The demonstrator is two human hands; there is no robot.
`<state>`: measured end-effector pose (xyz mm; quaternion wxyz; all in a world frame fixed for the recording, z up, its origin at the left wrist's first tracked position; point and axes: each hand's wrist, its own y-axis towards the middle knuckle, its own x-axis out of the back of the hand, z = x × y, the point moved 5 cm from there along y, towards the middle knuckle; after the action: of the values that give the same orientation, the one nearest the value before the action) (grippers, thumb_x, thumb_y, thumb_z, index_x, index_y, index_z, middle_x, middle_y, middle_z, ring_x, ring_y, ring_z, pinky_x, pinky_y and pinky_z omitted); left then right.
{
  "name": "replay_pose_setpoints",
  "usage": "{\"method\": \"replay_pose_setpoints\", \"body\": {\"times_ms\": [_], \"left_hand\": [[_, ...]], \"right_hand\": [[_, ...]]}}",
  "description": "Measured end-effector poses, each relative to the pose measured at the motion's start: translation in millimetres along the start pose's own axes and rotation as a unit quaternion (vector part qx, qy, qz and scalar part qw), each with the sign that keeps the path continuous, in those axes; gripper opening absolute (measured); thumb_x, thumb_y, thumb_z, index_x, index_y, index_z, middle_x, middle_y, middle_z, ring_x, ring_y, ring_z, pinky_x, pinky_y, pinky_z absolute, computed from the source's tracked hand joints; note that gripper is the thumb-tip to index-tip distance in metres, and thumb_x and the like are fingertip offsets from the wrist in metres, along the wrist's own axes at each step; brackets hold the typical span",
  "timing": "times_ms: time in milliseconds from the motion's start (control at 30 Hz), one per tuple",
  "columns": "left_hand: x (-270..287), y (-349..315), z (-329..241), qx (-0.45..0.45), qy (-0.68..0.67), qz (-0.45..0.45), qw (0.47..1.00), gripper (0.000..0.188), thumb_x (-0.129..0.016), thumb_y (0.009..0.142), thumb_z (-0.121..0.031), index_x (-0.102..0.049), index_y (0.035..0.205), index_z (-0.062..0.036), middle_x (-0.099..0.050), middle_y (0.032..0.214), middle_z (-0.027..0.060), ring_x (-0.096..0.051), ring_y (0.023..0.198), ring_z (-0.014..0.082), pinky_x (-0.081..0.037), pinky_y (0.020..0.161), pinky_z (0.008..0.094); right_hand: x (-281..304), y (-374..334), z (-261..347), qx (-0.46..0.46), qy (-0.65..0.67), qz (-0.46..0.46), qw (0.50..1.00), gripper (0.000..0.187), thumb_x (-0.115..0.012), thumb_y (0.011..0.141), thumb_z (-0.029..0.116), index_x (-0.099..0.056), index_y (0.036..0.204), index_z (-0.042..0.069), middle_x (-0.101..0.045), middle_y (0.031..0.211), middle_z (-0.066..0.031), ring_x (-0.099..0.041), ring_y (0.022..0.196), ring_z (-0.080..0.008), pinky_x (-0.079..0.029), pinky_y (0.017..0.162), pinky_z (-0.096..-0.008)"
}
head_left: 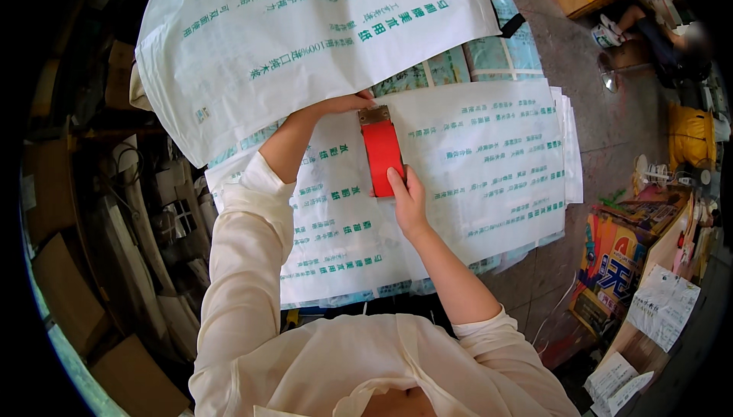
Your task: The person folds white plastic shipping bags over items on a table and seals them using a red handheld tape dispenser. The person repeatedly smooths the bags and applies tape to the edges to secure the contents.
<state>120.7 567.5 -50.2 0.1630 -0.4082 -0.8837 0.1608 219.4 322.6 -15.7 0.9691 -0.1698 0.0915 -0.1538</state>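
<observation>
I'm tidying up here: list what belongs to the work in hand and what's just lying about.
Apparently in use:
red tool, in the right hand
lower white sheet, under the tool
upper white sheet, left hand at its edge

Apparently lying about:
yellow bundle
colourful carton
loose papers
brown cardboard

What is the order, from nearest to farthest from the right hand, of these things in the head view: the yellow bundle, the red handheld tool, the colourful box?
1. Red handheld tool: in the right hand.
2. Colourful box: to the right, lower down.
3. Yellow bundle: farther right, near the picture's edge.
</observation>
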Motion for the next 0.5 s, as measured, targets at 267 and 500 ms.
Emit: {"method": "replay_pose_setpoints", "body": {"times_ms": [267,500], "left_hand": [[-29,-20,-9,-0.034,0.182,0.062,0.981,0.018,-0.07,0.083,-0.014,-0.072,0.09,0.0026,-0.067,0.069,0.0055,-0.052,0.063,0.0073,-0.045,0.06,0.0273],[-34,-22,-5,-0.075,0.178,0.0,0.981,0.017,-0.069,0.082,-0.013,-0.072,0.09,0.0018,-0.067,0.067,0.0067,-0.05,0.061,0.008,-0.045,0.058,0.028]], "right_hand": [[-2,-29,26,-0.069,0.068,-0.013,0.995,0.028,-0.058,0.097,0.027,-0.054,0.09,-0.001,-0.062,0.08,-0.0061,-0.057,0.069,-0.0108,-0.046,0.067,-0.0259],[-1,-15,30,-0.079,0.058,0.028,0.995,0.028,-0.057,0.096,0.024,-0.055,0.104,-0.003,-0.065,0.086,-0.011,-0.066,0.071,-0.0195,-0.053,0.068,-0.0314]]}}
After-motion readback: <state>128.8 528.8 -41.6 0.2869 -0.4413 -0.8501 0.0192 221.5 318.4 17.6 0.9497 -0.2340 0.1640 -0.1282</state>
